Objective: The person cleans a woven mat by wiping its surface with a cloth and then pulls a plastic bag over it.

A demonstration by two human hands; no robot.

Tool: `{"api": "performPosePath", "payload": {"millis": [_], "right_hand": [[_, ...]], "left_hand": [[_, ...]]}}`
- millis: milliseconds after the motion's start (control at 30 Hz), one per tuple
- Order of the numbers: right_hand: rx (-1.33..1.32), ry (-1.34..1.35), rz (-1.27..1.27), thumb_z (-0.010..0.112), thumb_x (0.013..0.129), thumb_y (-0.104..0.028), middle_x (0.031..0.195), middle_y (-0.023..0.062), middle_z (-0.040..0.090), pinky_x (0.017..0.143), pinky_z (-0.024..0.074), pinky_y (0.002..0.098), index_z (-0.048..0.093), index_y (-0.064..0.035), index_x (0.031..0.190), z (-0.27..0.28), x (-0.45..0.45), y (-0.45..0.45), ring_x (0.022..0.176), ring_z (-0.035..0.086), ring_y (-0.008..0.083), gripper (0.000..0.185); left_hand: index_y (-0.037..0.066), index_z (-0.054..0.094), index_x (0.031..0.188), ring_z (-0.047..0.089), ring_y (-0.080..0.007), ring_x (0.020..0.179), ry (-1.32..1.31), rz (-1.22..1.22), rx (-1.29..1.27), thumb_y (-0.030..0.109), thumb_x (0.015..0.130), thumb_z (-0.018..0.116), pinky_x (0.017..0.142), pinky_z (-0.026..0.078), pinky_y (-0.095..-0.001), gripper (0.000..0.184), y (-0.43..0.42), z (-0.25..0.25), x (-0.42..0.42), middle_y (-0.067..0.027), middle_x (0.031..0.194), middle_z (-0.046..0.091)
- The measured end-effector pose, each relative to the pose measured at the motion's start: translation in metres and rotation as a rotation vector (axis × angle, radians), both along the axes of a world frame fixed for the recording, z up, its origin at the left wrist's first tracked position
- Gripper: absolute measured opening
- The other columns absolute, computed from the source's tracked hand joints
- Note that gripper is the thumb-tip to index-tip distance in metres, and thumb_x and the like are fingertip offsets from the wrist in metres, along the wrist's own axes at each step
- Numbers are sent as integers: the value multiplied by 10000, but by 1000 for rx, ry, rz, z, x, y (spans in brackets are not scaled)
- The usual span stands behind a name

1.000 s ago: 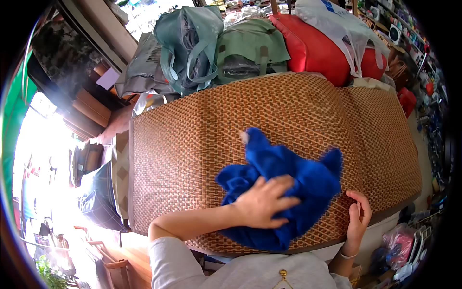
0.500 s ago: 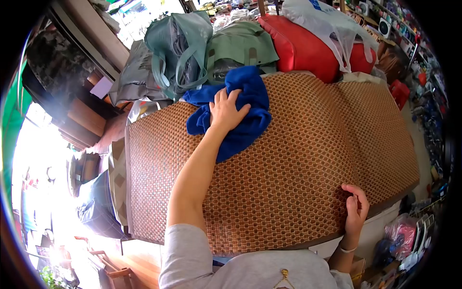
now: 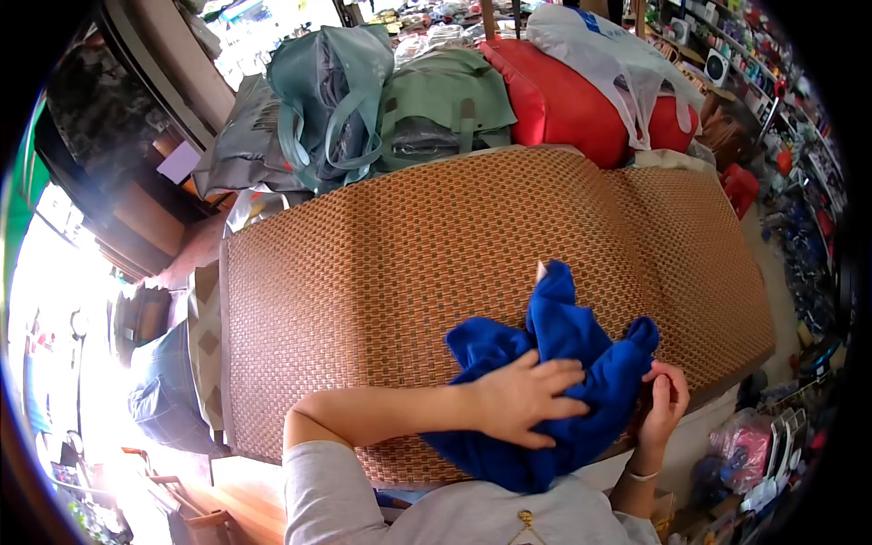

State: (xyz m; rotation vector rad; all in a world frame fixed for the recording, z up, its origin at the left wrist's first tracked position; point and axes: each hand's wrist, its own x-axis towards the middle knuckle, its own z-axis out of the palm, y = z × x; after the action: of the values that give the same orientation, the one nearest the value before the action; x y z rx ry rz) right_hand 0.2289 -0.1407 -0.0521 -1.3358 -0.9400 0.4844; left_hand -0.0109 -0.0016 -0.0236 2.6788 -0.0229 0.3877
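Note:
My left hand (image 3: 531, 400) lies on a crumpled blue cloth (image 3: 577, 336), fingers spread and palm down. Under the cloth is a brown woven mat (image 3: 300, 309), and the cloth bunches near the mat's front edge. A small pale tag sticks up at the cloth's upper tip. My right hand (image 3: 665, 400) is beside the cloth's right end, at the mat's front edge, with its fingers curled close together; whether they grip the cloth's edge is too small to tell.
Along the mat's far edge stand a grey-green bag (image 3: 331, 109), a green bag (image 3: 445, 100) and a red bag (image 3: 554, 100) with a white plastic bag (image 3: 618, 54) over it. A checked cushion (image 3: 173, 386) is at the left.
From the mat's far left part, my left hand has brought the blue cloth back toward my body and to the right, beside my right hand. My right hand has barely moved.

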Motion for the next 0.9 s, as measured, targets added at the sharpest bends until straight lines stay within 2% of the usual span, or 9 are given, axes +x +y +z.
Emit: {"api": "performPosePath", "payload": {"millis": [100, 167, 300, 400, 500, 600, 700, 833, 900], "right_hand": [[18, 50, 20, 542, 942, -82, 944, 94, 650, 847, 455, 292, 646, 27, 1034, 9, -10, 6, 903, 614, 161, 176], [-9, 24, 62, 545, 940, -60, 974, 100, 661, 849, 473, 296, 642, 31, 1050, 10, -9, 6, 909, 629, 167, 172], [13, 100, 110, 558, 939, -26, 1004, 106, 674, 797, 492, 267, 639, 30, 1085, 9, -12, 7, 886, 635, 155, 176], [-45, 177, 138, 574, 947, -51, 1017, 96, 676, 817, 500, 267, 641, 25, 1097, 9, -8, 4, 927, 637, 142, 180], [55, 163, 144, 567, 960, -63, 1022, 85, 678, 819, 504, 274, 651, 21, 1092, 10, -10, 4, 936, 633, 134, 178], [92, 196, 103, 552, 965, -79, 985, 95, 683, 779, 481, 249, 651, 11, 1080, 6, -11, 5, 915, 626, 133, 177], [-16, 241, 79, 553, 966, -89, 956, 79, 681, 741, 470, 234, 662, -11, 1074, 10, -8, 2, 848, 610, 107, 173], [22, 265, 57, 558, 962, -73, 974, 59, 664, 790, 492, 243, 661, 6, 1091, 12, -8, 1, 894, 625, 110, 183], [61, 230, 89, 556, 968, -85, 1003, 69, 667, 834, 502, 263, 646, 21, 1106, 7, -7, 3, 919, 630, 120, 196]], "left_hand": [[191, 586, 1230, 404, -345, 1324, -10, 202, 69, 436, 730, 746, 900, 418, -530, 579, 47, 6, -2, -166, 1405, 441], [174, 610, 1202, 417, -373, 1299, 10, 460, 50, 380, 703, 779, 985, 393, -527, 566, 83, 7, -8, -169, 1403, 445], [161, 581, 1288, 419, -399, 1276, -4, 966, 122, 396, 774, 740, 1038, 358, -497, 587, 152, -2, -38, -245, 1351, 471], [152, 552, 1298, 398, -384, 1286, -4, 1065, 213, 416, 794, 707, 999, 354, -543, 590, 162, -7, -41, -212, 1356, 467], [132, 524, 1302, 372, -424, 1292, 47, 945, 209, 389, 785, 707, 1004, 338, -576, 605, 128, -11, -25, -260, 1360, 428], [137, 554, 1256, 411, -438, 1247, -35, 435, 113, 325, 668, 796, 1014, 353, -555, 663, 61, 0, -3, -260, 1363, 414], [181, 633, 1185, 440, -388, 1257, 29, -28, 87, 382, 621, 834, 987, 384, -530, 632, 10, 21, 22, -200, 1332, 462], [199, 651, 1155, 457, -346, 1267, 2, -29, 102, 436, 648, 809, 969, 399, -506, 582, 40, 19, 34, -131, 1343, 488], [154, 639, 1159, 447, -360, 1269, -35, 243, 157, 379, 646, 821, 1005, 381, -517, 589, 86, 4, 28, -159, 1370, 472]]}}
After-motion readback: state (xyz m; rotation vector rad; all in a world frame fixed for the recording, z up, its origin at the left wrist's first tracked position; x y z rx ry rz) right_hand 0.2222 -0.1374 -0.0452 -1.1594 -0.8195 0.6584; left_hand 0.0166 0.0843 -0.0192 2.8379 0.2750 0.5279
